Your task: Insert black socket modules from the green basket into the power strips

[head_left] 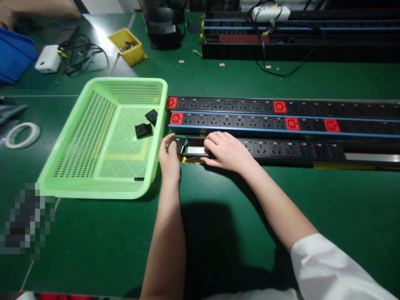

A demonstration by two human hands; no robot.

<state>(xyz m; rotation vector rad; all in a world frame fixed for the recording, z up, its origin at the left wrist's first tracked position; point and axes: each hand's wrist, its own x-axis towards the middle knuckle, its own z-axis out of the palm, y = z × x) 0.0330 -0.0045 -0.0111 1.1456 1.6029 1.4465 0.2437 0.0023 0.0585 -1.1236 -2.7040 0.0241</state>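
At the left end of the nearest power strip [262, 151], my left hand [169, 156] pinches a black socket module [178, 143], thumb on top. The module sits at the mouth of the channel; how far it is in I cannot tell. My right hand [226, 152] grips the same strip farther right, fingers curled over its top and thumb along the front edge. Between my hands a stretch of the channel shows its silvery bottom [196, 150]. Right of my right hand runs a row of black sockets. Two loose black modules [143, 130] lie in the green basket [103, 194].
Two socket strips [231, 121] with red outlets lie just behind. More strips [296, 52] and a white box [271, 14] with cables are at the back. A yellow bin [133, 56], blue bin [14, 54] and tape roll [22, 135] stand left. A blurred arm [40, 10] reaches in at top left.
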